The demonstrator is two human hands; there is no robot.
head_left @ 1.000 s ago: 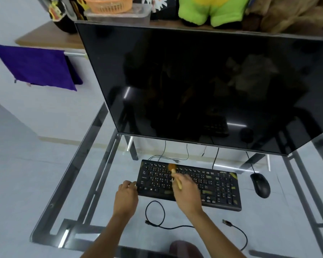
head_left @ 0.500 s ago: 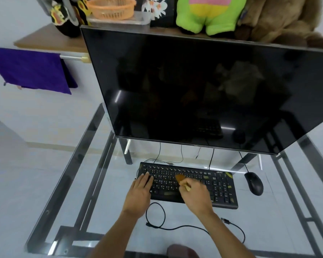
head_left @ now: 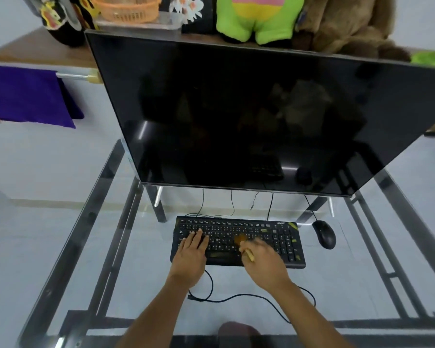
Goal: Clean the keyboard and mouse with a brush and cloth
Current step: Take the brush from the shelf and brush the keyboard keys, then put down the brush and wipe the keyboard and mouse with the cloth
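Soft, even daylight fills the room, the dark monitor shows faint shiny streaks, its edges bend outward, and everything looks a little blurry.

Right hand brushes keyboard with brush; left hand steadies it

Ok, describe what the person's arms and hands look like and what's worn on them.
Both forearms are bare as far as the frame's lower edge: no sleeves show. The left hand and right hand wear no gloves, and no rings, watch or bracelets are visible.
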